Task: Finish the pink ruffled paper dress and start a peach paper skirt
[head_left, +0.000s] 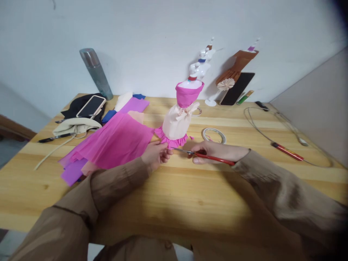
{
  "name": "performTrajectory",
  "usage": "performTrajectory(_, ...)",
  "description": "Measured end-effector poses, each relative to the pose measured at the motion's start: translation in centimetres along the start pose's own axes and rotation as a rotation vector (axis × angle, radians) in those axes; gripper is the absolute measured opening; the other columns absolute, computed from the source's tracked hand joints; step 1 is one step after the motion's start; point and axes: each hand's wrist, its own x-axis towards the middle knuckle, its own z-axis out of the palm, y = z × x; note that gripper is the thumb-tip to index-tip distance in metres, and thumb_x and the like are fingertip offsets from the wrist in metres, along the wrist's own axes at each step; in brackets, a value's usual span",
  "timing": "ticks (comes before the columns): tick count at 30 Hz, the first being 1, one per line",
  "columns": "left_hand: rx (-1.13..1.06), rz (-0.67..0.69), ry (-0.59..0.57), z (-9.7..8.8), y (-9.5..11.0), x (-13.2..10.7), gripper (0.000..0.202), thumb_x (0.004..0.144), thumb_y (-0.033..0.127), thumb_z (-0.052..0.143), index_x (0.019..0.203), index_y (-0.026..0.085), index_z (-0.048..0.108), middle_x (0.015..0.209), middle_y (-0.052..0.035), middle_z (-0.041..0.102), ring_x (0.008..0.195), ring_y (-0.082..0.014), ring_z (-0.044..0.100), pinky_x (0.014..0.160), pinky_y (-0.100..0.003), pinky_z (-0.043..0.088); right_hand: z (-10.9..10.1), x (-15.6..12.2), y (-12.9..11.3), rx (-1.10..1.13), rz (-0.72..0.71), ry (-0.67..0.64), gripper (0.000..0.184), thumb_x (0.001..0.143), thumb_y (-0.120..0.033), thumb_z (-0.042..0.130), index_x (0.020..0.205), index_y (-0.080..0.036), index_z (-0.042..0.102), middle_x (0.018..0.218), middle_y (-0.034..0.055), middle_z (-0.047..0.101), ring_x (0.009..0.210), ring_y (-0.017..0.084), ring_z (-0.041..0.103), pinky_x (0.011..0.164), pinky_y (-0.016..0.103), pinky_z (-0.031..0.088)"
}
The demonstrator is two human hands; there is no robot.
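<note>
A small dress form stands on the wooden table, wearing a cream paper dress with a pink top and a pink ruffled hem. My left hand pinches the pink ruffle at the hem's front. My right hand is closed round red-handled scissors, whose blades point left toward the ruffle and my left fingers. Sheets of pink crepe paper lie just left of the dress.
A tape roll lies right of the dress. Behind stand two more figures, a dark phone and a metal flask. A phone on dark cloth, a pen, a cable and a red tool are on the table.
</note>
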Motion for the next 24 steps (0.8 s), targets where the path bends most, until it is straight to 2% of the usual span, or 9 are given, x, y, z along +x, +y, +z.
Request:
performTrajectory(5, 0.015, 0.021, 0.018, 0.1, -0.1, 0.2, 0.018, 0.094, 0.015, 0.047, 0.076, 0.017, 0.046, 0.051, 0.0007, 0.056, 0.036, -0.0055, 0.044, 0.038, -0.016, 0.028, -0.7, 0.6, 0.1, 0.019, -0.024, -0.094, 0.050, 0.080, -0.063, 0.061, 0.076, -0.013, 0.061, 0.061, -0.0039, 0.043, 0.054, 0.008, 0.040, 0.050, 0.024, 0.032)
performTrajectory(11, 0.025, 0.032, 0.028, -0.1, 0.2, 0.2, 0.019, 0.092, 0.013, 0.047, 0.073, 0.017, 0.044, 0.050, 0.0025, 0.052, 0.036, -0.0052, 0.043, 0.037, -0.017, 0.027, -1.6, 1.5, -0.3, 0.057, -0.045, -0.179, 0.053, 0.078, -0.062, 0.064, 0.093, -0.011, 0.065, 0.064, -0.0027, 0.051, 0.052, 0.006, 0.043, 0.046, 0.020, 0.034)
performTrajectory(17, 0.035, 0.049, 0.046, -0.3, 0.1, 0.5, 0.017, 0.090, 0.014, 0.049, 0.075, 0.018, 0.044, 0.050, 0.0035, 0.050, 0.034, -0.0058, 0.042, 0.036, -0.017, 0.025, -2.2, 2.3, -0.4, 0.053, -0.069, -0.209, 0.055, 0.076, -0.064, 0.066, 0.090, -0.011, 0.066, 0.066, -0.0022, 0.053, 0.051, 0.005, 0.039, 0.047, 0.020, 0.033)
performTrajectory(24, 0.076, 0.034, 0.060, -0.4, 0.1, 0.5, 0.011, 0.090, 0.015, 0.049, 0.080, 0.018, 0.044, 0.051, -0.0003, 0.057, 0.033, -0.0079, 0.044, 0.035, -0.019, 0.028, -2.5, 2.9, -0.1, 0.035, -0.151, -0.229, 0.058, 0.072, -0.068, 0.066, 0.084, -0.011, 0.065, 0.065, -0.0045, 0.041, 0.057, 0.007, 0.035, 0.050, 0.022, 0.030)
